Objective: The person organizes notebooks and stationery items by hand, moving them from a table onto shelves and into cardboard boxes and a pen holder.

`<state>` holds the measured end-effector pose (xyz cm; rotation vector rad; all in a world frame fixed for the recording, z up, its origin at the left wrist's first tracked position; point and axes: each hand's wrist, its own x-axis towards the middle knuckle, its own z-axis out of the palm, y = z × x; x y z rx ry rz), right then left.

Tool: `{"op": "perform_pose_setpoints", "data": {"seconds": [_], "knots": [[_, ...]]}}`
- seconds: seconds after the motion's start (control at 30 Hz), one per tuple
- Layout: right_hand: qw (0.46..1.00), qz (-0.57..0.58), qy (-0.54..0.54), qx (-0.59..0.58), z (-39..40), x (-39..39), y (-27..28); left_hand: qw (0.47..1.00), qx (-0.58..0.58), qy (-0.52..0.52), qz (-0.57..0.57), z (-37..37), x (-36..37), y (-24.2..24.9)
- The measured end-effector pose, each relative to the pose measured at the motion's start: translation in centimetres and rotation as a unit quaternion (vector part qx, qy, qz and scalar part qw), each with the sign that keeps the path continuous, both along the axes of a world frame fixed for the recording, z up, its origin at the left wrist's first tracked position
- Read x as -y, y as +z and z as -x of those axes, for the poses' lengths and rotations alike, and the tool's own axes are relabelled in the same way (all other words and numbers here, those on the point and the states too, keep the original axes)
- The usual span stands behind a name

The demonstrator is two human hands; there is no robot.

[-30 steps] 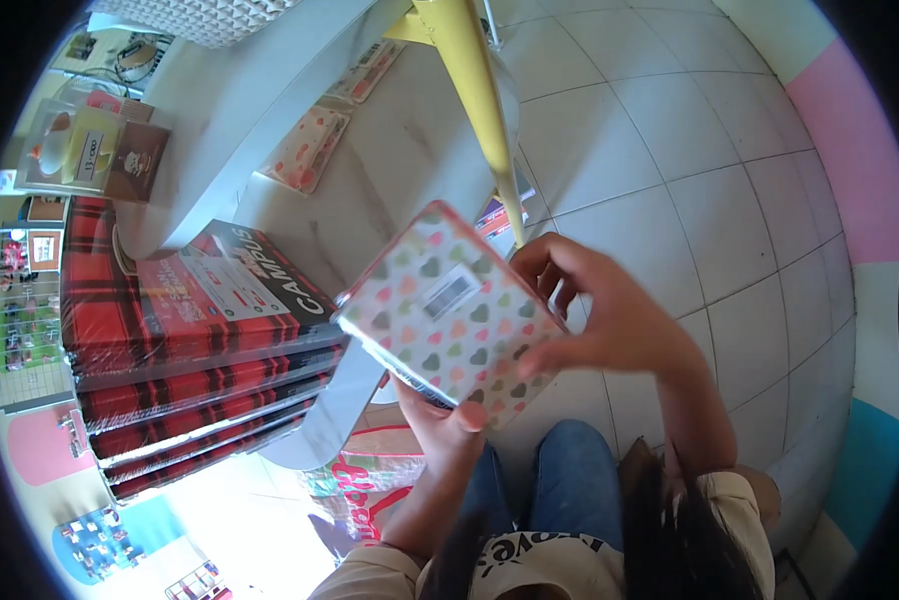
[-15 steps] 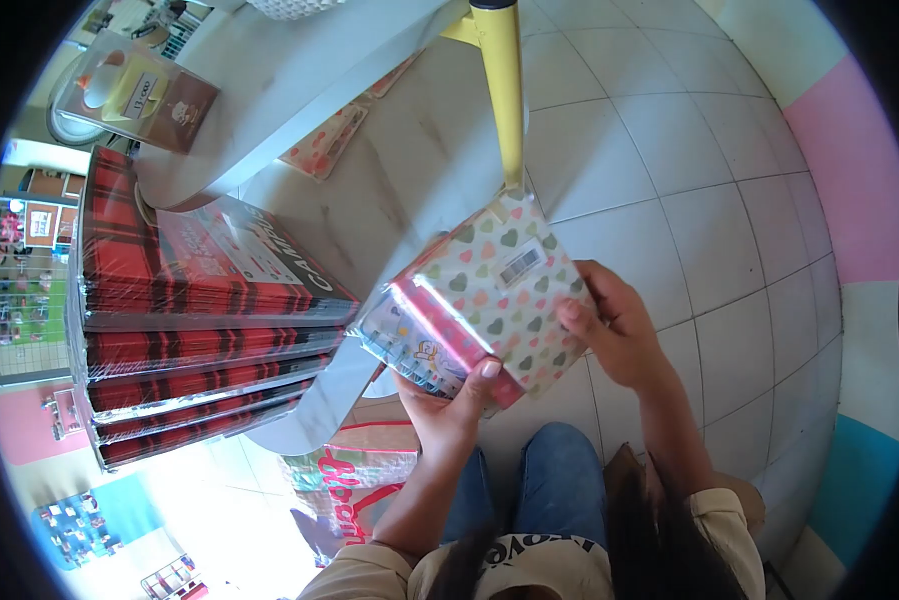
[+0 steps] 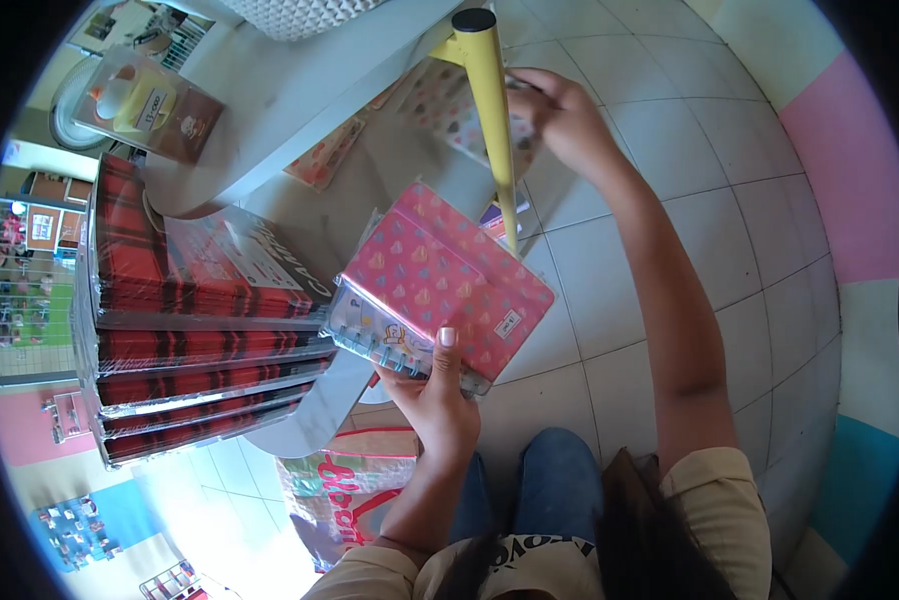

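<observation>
with left hand (image 3: pixel 441 412), clamps pink notebook (image 3: pixel 439 270) nearer than yellow leg (image 3: pixel 485 90), over spiral notebook (image 3: pixel 361 322); with right hand (image 3: pixel 566 120), grips blurred heart-patterned notebook (image 3: pixel 451 112) behind that leg (just parted, leaving pink uppermost).

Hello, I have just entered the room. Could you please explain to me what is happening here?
A person is handling covered books beside a stack of red plaid packs. The left hand holds a pink heart-patterned book on top of a ring-bound one. The right hand, reaching out past the yellow leg, has a pale patterned item. That item is blurred, so whether it touches the surface below cannot be told.
</observation>
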<state>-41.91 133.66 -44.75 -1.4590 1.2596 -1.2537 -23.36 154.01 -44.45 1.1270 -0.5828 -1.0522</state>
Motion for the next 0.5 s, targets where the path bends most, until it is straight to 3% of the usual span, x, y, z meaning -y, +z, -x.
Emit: {"op": "perform_pose_setpoints", "data": {"seconds": [0.03, 0.17, 0.23, 0.3, 0.37, 0.43, 0.47, 0.5], "knots": [[0.999, -0.029, -0.001, -0.04, -0.7, 0.8, 0.4, 1.0, -0.006, 0.002, 0.004, 0.1, -0.1, -0.1], [0.967, 0.034, -0.03, -0.251, -2.0, 2.7, 1.3, 1.0, -0.016, 0.014, -0.006, -0.1, -0.2, -0.6], [0.87, 0.285, -0.176, -0.361, -1.7, 3.5, -0.4, 1.0, -0.019, 0.017, -0.018, -0.3, -0.2, -0.9], [0.833, 0.377, -0.257, -0.314, -1.2, 2.3, -0.5, 0.999, -0.025, 0.026, -0.018, -0.4, -0.2, -1.0], [0.895, 0.329, -0.276, -0.125, -0.6, -2.1, 0.1, 0.999, -0.033, 0.023, -0.015, -0.4, -0.1, -0.9], [0.944, 0.182, -0.271, 0.055, -2.4, -10.5, 0.2, 0.999, -0.045, 0.017, -0.011, -0.4, -0.3, -0.7], [0.947, 0.189, -0.257, 0.035, -3.7, -13.5, -1.0, 0.999, -0.041, 0.023, -0.017, -0.1, -0.3, -0.5], [0.971, 0.099, -0.211, 0.046, -5.1, -16.1, -0.3, 0.999, -0.036, 0.028, -0.023, 0.2, -0.4, -0.3]]}}
